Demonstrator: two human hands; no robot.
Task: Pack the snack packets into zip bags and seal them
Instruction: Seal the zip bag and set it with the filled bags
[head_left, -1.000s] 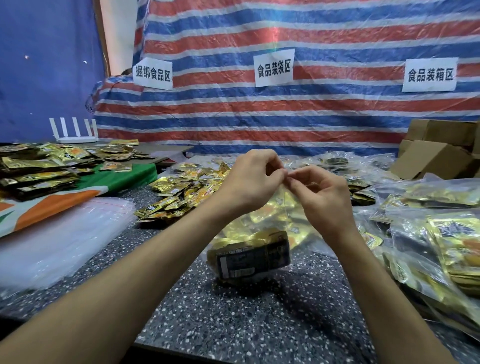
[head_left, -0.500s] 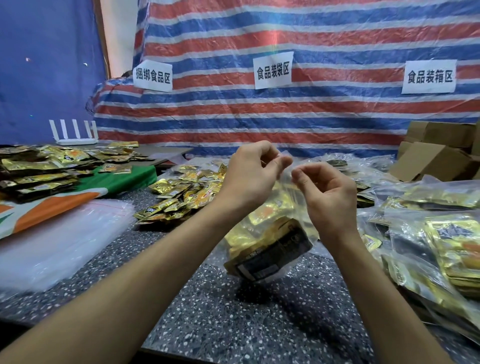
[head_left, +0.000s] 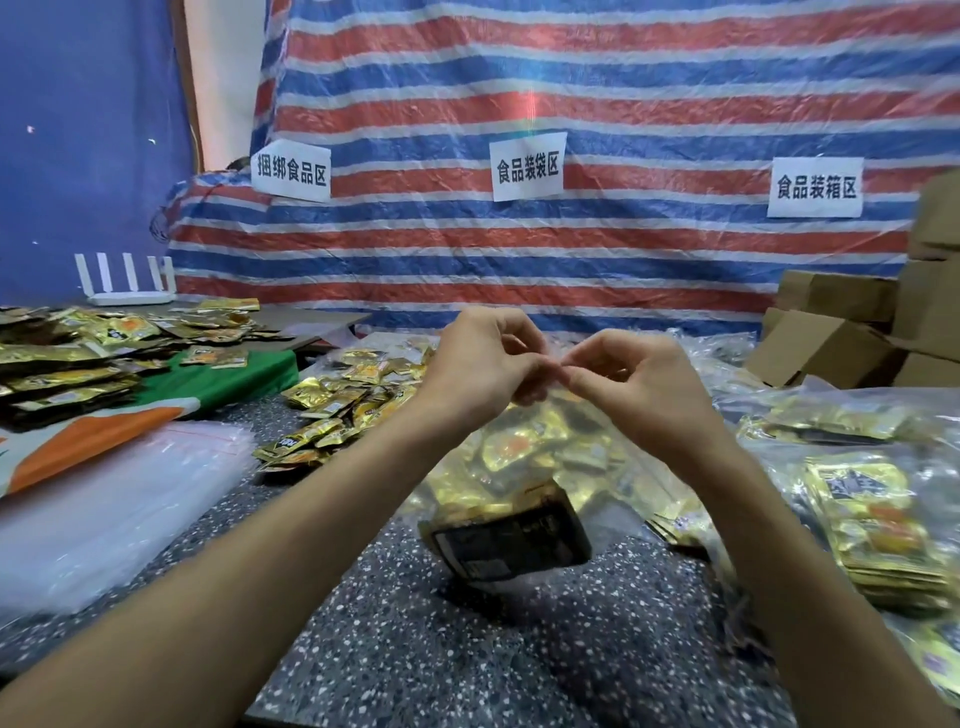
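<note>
the zip bag (head_left: 524, 457) is clear plastic, stuffed with gold foil snack packets (head_left: 540, 441); one dark packet (head_left: 511, 540) with a pale printed label lies across its bottom end. the bag hangs in the middle of the view, between the two forearms. its long axis runs from the mouth, up at the fingertips, down and toward the person to the packed bottom. that bottom sits low over the speckled surface (head_left: 467, 654); whether it touches, i cannot tell.

both hands are curled at the bag's top edge. the left hand (head_left: 483, 364) and right hand (head_left: 644, 384) meet tip to tip, fingers (head_left: 576, 372) pinching the thin plastic at the mouth with almost no gap between them.

bare surface lies in front of the bag, out to the near edge. to the left, a stack of empty clear bags (head_left: 104, 499) and a loose pile of packets (head_left: 337, 410) stand apart from it. to the right, filled bags (head_left: 862, 499) crowd just beside it, with cardboard boxes (head_left: 826, 348) behind them.
</note>
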